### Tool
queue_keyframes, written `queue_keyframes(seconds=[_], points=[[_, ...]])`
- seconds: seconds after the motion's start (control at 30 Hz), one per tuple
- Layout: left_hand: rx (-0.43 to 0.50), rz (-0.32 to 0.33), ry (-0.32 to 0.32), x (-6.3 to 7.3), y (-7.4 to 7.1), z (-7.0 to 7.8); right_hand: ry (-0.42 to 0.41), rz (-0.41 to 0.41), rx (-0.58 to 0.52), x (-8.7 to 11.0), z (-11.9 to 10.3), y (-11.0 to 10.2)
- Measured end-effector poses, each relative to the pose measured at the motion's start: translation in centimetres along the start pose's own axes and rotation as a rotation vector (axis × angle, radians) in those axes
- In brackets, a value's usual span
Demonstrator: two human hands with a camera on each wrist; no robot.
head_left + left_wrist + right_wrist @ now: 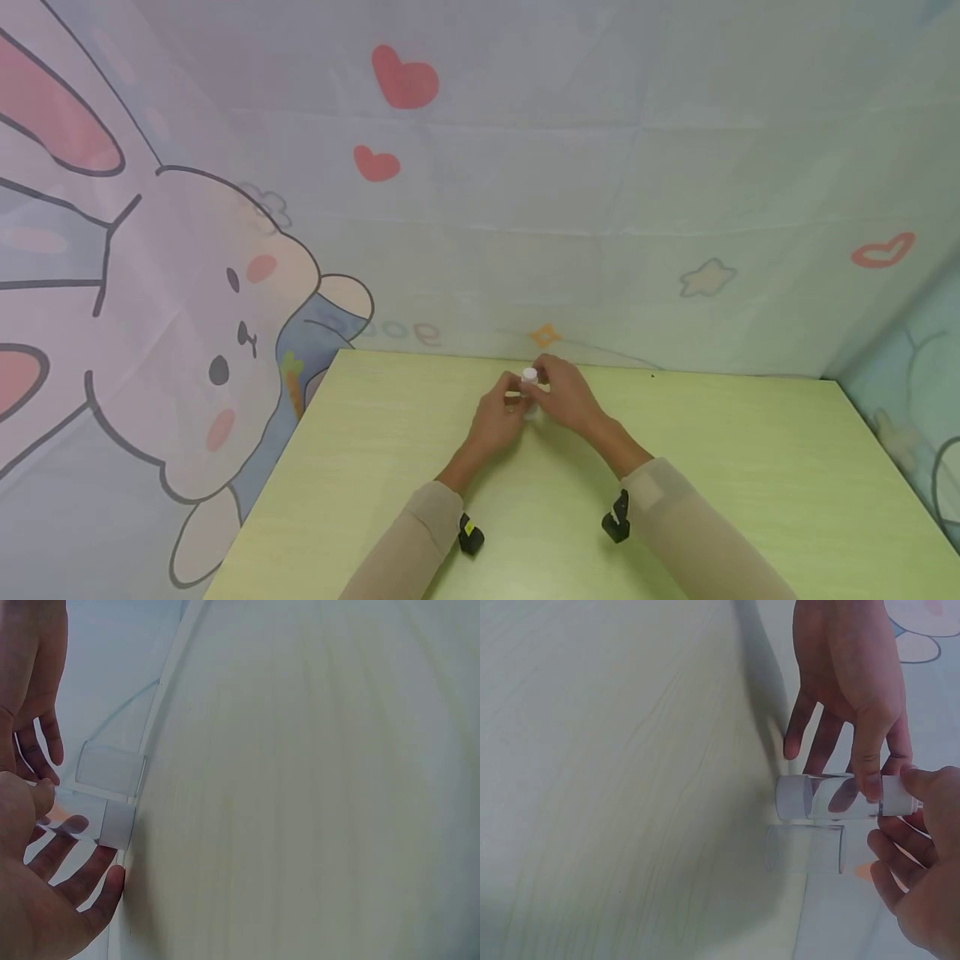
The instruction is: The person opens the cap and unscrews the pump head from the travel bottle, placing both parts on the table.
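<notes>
A small clear cylindrical bottle with a white base and a white top stands upright between both hands, near the table's far edge. My left hand holds it round its clear body, thumb against the side, as the right wrist view shows. At the upper end, my right hand pinches the bottle's white top between thumb and fingers. A clear cylindrical cap stands just to the right of the bottle. The left wrist view shows this cap too, beside the bottle's white base.
The light yellow-green table reaches back to a hanging cloth printed with hearts, a star and a rabbit. Black wrist devices sit at both sleeves. A tiny dark speck lies near the far edge.
</notes>
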State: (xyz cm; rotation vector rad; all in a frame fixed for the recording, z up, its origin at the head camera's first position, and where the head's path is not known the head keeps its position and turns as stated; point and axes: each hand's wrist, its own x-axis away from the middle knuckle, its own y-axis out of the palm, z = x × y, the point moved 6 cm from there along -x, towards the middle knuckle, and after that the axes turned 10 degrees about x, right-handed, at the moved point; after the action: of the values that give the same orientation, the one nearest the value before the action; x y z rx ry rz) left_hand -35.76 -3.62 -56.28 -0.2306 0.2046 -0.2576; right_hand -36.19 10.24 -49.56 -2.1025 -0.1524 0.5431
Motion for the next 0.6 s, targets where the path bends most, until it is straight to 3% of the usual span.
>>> queue_keyframes(seconds=[0.6], points=[[-0.001,0.019,0.028,0.01,0.03,0.39,-0.076,-0.036,-0.017,0.02,-0.28,-0.17]])
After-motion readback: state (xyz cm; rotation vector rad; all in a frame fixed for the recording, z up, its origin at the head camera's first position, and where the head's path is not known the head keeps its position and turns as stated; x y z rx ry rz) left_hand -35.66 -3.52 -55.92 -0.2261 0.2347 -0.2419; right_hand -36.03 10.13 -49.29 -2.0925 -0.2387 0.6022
